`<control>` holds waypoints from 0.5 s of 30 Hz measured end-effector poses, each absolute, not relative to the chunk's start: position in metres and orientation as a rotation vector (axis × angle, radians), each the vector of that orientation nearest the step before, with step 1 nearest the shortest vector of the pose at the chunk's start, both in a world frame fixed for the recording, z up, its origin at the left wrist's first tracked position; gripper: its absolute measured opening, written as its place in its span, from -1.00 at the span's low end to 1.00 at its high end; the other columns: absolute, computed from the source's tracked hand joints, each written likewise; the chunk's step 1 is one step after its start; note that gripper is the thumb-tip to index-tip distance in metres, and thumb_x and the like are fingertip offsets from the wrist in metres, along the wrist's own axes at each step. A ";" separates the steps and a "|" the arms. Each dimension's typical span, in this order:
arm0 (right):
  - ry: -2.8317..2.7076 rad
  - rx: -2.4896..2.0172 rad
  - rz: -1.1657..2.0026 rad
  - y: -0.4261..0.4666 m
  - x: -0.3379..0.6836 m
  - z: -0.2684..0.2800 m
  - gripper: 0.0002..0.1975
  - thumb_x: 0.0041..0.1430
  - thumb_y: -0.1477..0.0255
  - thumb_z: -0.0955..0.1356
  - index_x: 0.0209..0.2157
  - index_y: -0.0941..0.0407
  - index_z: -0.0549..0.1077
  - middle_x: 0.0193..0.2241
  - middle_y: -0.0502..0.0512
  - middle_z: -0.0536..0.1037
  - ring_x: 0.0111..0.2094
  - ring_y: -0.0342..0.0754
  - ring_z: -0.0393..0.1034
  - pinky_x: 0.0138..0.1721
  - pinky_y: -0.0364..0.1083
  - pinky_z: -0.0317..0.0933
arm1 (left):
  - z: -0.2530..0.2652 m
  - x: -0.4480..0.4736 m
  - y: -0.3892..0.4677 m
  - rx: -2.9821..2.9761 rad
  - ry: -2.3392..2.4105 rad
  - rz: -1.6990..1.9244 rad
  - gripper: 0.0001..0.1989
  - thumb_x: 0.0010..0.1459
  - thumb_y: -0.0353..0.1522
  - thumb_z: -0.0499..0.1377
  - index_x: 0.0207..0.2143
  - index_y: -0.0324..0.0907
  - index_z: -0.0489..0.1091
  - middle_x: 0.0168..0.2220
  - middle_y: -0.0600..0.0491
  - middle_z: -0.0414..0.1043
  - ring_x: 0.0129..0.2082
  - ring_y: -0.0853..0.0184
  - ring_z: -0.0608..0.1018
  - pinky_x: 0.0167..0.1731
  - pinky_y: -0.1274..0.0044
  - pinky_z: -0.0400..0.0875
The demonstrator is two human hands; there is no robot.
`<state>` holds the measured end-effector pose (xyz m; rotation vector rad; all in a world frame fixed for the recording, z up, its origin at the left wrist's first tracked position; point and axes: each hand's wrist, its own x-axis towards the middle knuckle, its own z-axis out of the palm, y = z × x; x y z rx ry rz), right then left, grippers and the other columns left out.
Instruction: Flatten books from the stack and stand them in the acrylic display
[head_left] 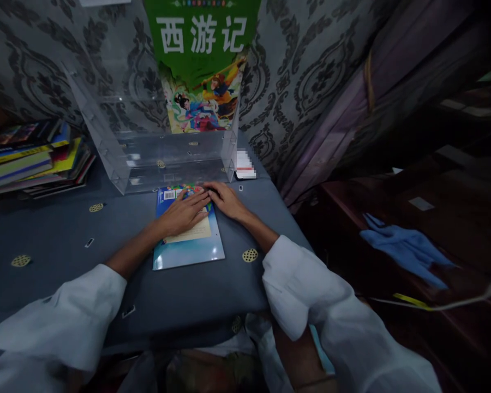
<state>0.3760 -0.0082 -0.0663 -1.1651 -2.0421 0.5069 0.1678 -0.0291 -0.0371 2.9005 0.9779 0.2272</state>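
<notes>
A thin blue book [188, 255] lies on the dark blue-grey tablecloth, with a barcode in its upper left corner. Across the middle of its cover rests my left hand [185, 212], flat, fingers stretched to the right. My right hand [226, 200] lies at the book's upper right edge, its fingers loosely bent and reaching over the corner beside the left fingertips. Neither hand grips anything. Just behind the book stands a clear acrylic rack [175, 155] with stepped shelves. A green picture book [204, 71] with large white characters stands upright in it.
Stacked books [28, 155] fill the table's left end. A small white and red card, partly pixelated [245, 164], lies right of the rack. Patterned wallpaper and a purple curtain [339, 120] rise behind. Beyond the table's right edge, a blue cloth [407, 245] lies on a dark red surface.
</notes>
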 end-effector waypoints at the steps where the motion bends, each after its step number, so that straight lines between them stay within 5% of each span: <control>1: -2.044 -1.172 0.504 -0.009 0.376 -0.065 -0.65 0.36 0.42 0.21 0.10 0.09 0.44 0.03 0.17 0.57 0.06 0.07 0.41 0.13 0.09 0.29 | -0.037 0.167 -0.032 2.912 0.952 0.232 -0.46 0.47 -0.17 -0.18 0.35 -0.22 0.15 0.39 -0.15 0.13 0.41 0.19 0.14 0.38 0.08 -0.20; 15: -2.059 -1.174 0.500 -0.011 0.375 -0.063 -0.67 0.32 0.41 0.28 0.08 0.11 0.44 0.00 0.16 0.59 0.01 0.06 0.44 0.07 0.06 0.31 | -0.028 0.163 -0.071 2.913 0.722 0.140 -0.45 0.49 -0.15 -0.22 0.35 -0.21 0.16 0.39 -0.08 0.13 0.43 0.23 0.10 0.40 0.17 -0.15</control>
